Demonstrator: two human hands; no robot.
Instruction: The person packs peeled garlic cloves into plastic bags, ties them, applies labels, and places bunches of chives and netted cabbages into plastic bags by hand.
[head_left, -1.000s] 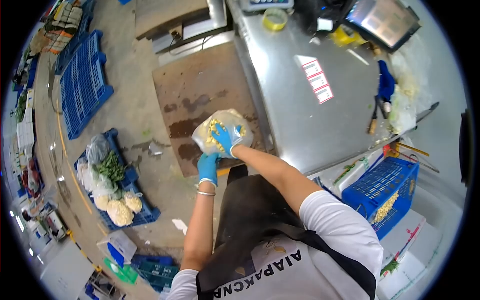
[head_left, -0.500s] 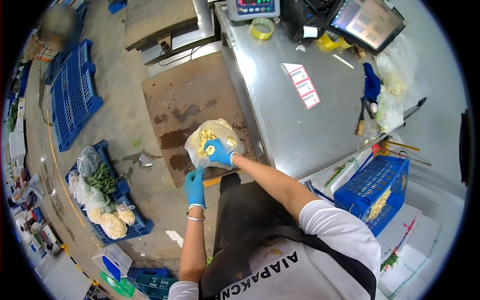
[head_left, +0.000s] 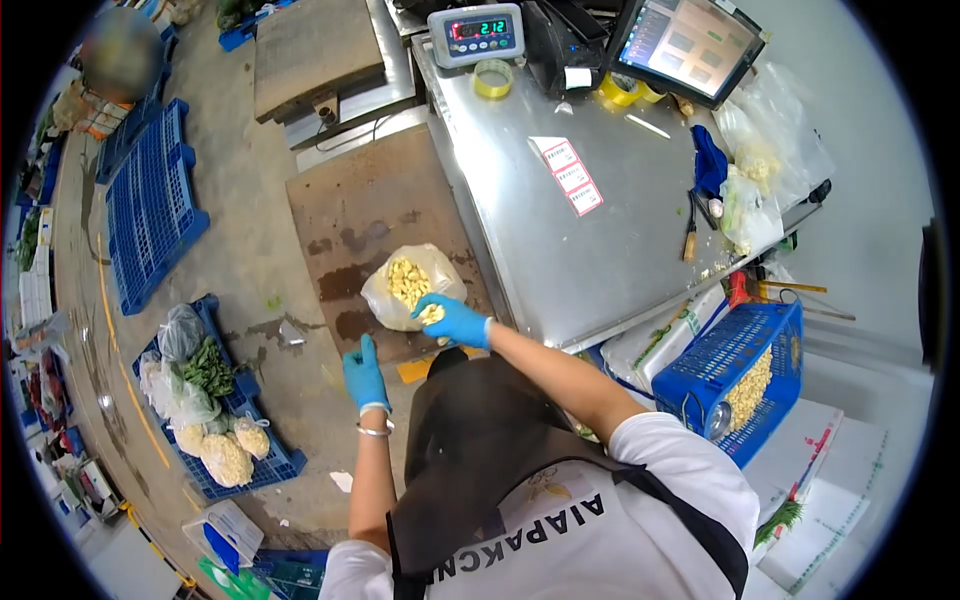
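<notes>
An open clear plastic bag [head_left: 385, 290] with pale yellow pieces [head_left: 408, 281] in it stands on the brown, wet-stained platform [head_left: 350, 200]. My right hand [head_left: 455, 322], in a blue glove, is at the bag's near right edge, its fingers curled round some of the yellow pieces [head_left: 432, 314]. Left of and nearer than the bag is my left hand [head_left: 364, 376], also gloved in blue; it touches nothing, and its thumb and fingers are apart.
On the steel table [head_left: 480, 220] are a scale [head_left: 476, 35] reading 2.12, tape [head_left: 492, 79], labels [head_left: 572, 178] and a screen [head_left: 688, 45]. A blue basket [head_left: 680, 365] of yellow pieces stands right. Bagged vegetables [head_left: 226, 456] lie on a pallet [head_left: 290, 466] at left.
My right hand has come out of the bag to its near right edge with yellow pieces in it. My left hand has let go of the bag and moved left. The scale display is now readable.
</notes>
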